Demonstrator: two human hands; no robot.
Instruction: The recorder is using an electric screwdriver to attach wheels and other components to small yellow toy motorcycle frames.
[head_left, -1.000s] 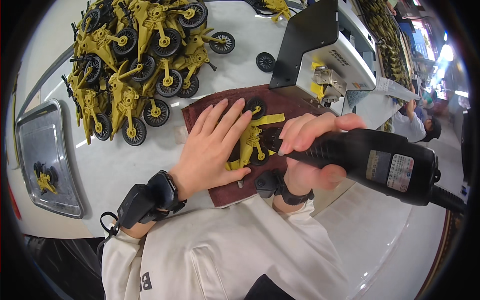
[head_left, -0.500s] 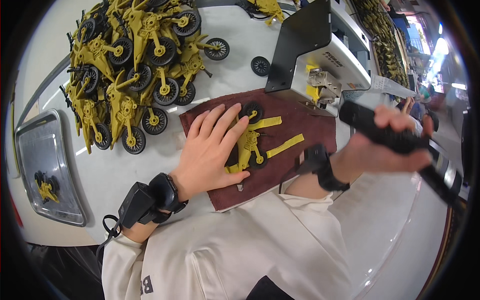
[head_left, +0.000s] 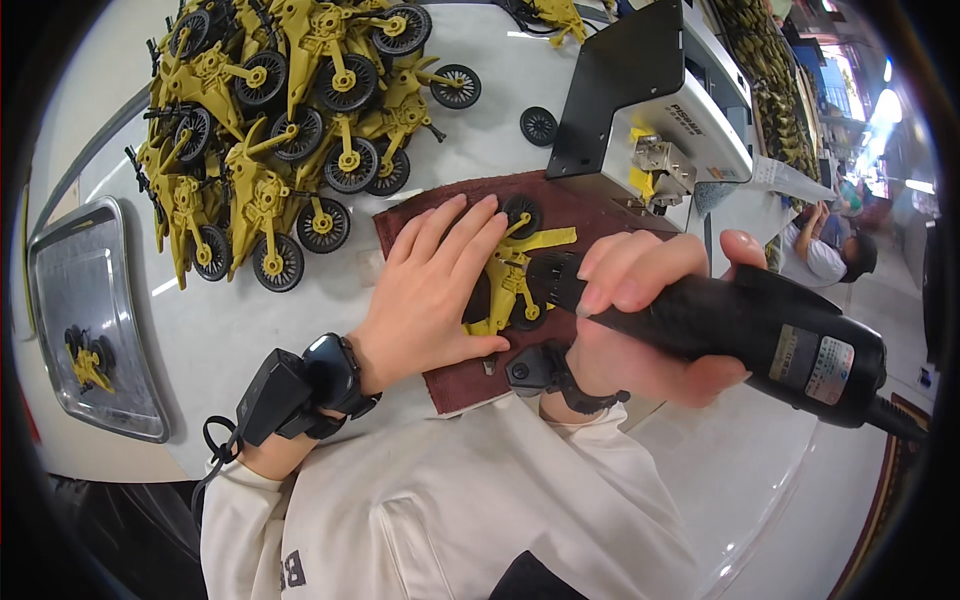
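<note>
My left hand (head_left: 425, 285) lies flat with its fingers spread and stretched out, beside and partly over a yellow toy motorcycle (head_left: 508, 285) with black wheels. Its fingertips and thumb reach the toy's edge. Under the toy is a dark red cloth mat (head_left: 450, 388), and a strip of yellow tape (head_left: 550, 238) extends from the toy. In my right hand (head_left: 645, 310) is a black corded power tool (head_left: 745, 325), the fingers wrapped round its body. Its slotted tip points left at the toy and hides part of it; whether they touch I cannot tell.
Many similar toy motorcycles (head_left: 258, 205) are piled at the far left. A metal tray (head_left: 110, 330) with one small toy stands left. Beyond the mat are a loose black wheel (head_left: 538, 126) and a black-and-white tape dispenser (head_left: 630, 110). Another person (head_left: 825, 245) sits at far right.
My right hand has swung the power tool left and down, from beside the mat to the toy motorcycle. My left hand stays spread at the toy. The whole view has shifted slightly.
</note>
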